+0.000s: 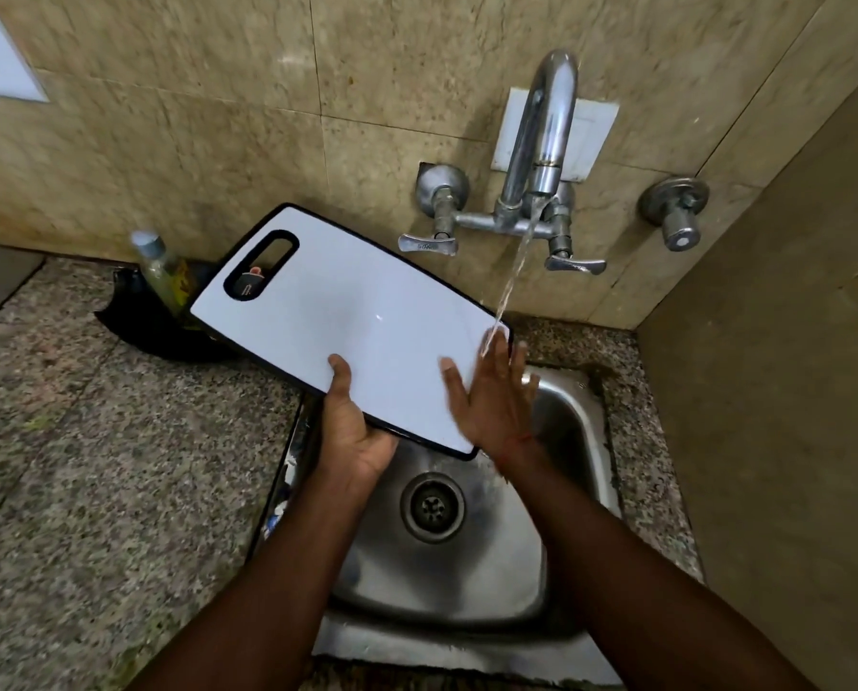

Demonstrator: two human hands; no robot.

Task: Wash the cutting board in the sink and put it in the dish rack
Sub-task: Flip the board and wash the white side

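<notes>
A white cutting board (352,311) with a black rim and an oval handle hole is held tilted over the steel sink (466,581). My left hand (354,431) grips its near edge, thumb on top. My right hand (491,396) lies flat and open on the board's right end, fingers spread. Water runs from the chrome tap (541,132) onto that corner and my right fingers. No dish rack is in view.
Two lever valves (429,241) (574,264) stick out from the tiled wall, and a separate round valve (676,216) sits further right. A bottle (160,266) stands in a black holder (138,316) behind the board. Granite counter (93,466) on the left, a side wall on the right.
</notes>
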